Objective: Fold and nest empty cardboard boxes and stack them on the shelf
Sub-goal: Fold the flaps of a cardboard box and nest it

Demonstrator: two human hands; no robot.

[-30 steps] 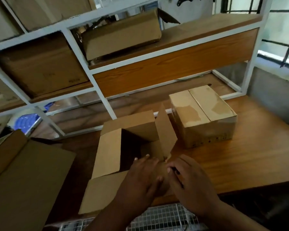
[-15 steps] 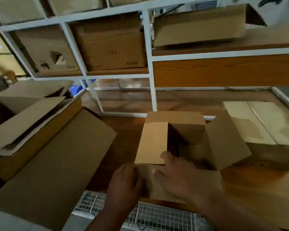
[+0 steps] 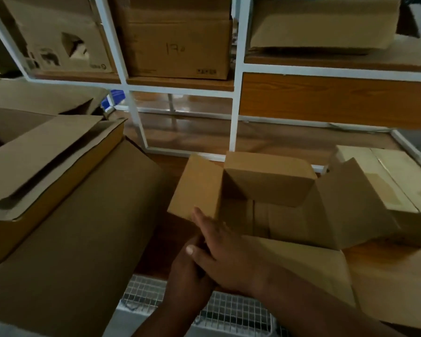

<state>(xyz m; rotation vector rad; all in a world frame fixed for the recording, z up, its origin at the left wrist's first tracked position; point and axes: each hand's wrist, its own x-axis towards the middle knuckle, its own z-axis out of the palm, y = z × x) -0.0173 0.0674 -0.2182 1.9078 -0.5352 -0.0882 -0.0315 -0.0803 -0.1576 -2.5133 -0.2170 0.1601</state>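
Note:
An open brown cardboard box [image 3: 267, 181] stands on the wooden table [image 3: 379, 251] with all its top flaps spread. My right hand [image 3: 226, 254] lies palm down at the box's near left corner, and its straight fingers touch the near edge of the left flap [image 3: 195, 188]. My left hand [image 3: 187, 278] sits just under it at the same corner, against the near flap [image 3: 301, 261]. The right hand covers its fingers. The inside of the box looks empty.
A closed taped box [image 3: 394, 181] sits right of the open one. Large cardboard boxes [image 3: 71, 239] crowd the left. Behind stands a white-framed shelf [image 3: 236, 105] with boxes [image 3: 178, 45] on its boards. A wire mesh [image 3: 229, 310] runs along the near table edge.
My view has swung left and closer. My right hand has slid left over my left hand to the left flap, and both hands have shifted from the near flap's middle to its left corner.

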